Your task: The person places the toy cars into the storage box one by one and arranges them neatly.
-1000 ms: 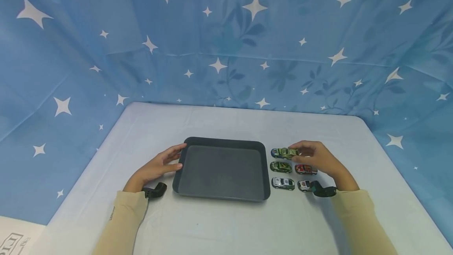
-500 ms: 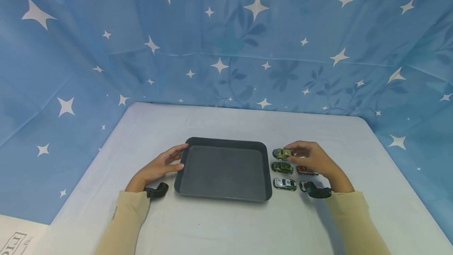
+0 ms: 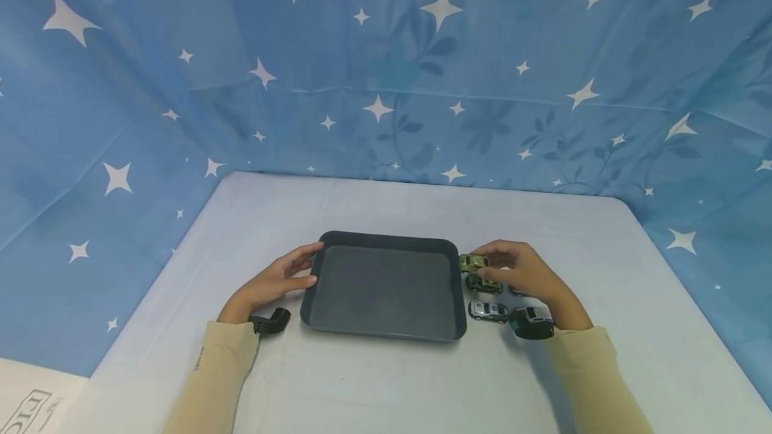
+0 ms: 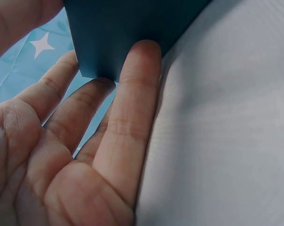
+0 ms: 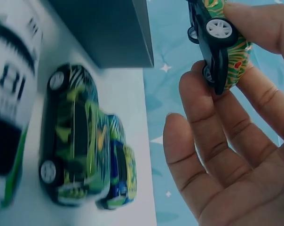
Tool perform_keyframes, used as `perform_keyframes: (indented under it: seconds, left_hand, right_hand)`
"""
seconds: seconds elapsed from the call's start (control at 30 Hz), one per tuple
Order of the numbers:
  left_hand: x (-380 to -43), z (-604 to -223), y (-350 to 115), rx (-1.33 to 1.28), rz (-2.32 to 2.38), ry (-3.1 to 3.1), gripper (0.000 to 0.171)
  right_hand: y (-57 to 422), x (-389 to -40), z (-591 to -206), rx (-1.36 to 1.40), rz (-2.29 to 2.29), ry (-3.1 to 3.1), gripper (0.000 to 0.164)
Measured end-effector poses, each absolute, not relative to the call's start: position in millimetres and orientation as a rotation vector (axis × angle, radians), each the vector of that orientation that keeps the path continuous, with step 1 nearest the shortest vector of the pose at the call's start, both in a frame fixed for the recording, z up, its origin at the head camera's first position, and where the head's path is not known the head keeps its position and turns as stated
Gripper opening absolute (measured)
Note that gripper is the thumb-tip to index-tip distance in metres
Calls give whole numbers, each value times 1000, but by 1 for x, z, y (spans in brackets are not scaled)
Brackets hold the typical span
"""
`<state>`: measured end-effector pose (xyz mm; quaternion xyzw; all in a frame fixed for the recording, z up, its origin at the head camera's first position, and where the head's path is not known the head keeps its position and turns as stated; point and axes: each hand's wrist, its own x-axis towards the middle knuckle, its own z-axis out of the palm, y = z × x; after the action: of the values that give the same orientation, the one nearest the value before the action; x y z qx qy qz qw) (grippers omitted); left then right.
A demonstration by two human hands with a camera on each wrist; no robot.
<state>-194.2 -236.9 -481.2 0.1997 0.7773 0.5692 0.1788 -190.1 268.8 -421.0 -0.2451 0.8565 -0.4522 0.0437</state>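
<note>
On my feed, the starred backdrop (image 3: 386, 52) fills the top half and the worktop (image 3: 386, 380) the bottom. The tray (image 3: 386, 286) sits mid-frame. I see the left hand (image 3: 277, 283) at its left rim, thumb and fingers extended against the wall, gripping nothing. What has changed is the right hand (image 3: 521, 270), right of centre: it has shifted leftward over the last second. Its thumb pinches the held car (image 5: 224, 52) against the fingertips, other fingers loosely spread. So the held car is now raised just beside the tray's right rim and outside it; for the work, I judge the carry well along, the release not yet done. Lower down lie the silver car (image 3: 488, 311), the camo car (image 5: 76, 141) and, partly hidden, the blue car (image 5: 121, 167).
</note>
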Motion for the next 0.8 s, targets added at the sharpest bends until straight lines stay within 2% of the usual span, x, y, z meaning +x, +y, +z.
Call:
perform_keyframes:
  seconds: [0.8]
  left_hand:
    - [-190,-485,-234,593,1585,2224,79]
  right_hand:
    - [232,-187,-415,-779,-1400,2531,30]
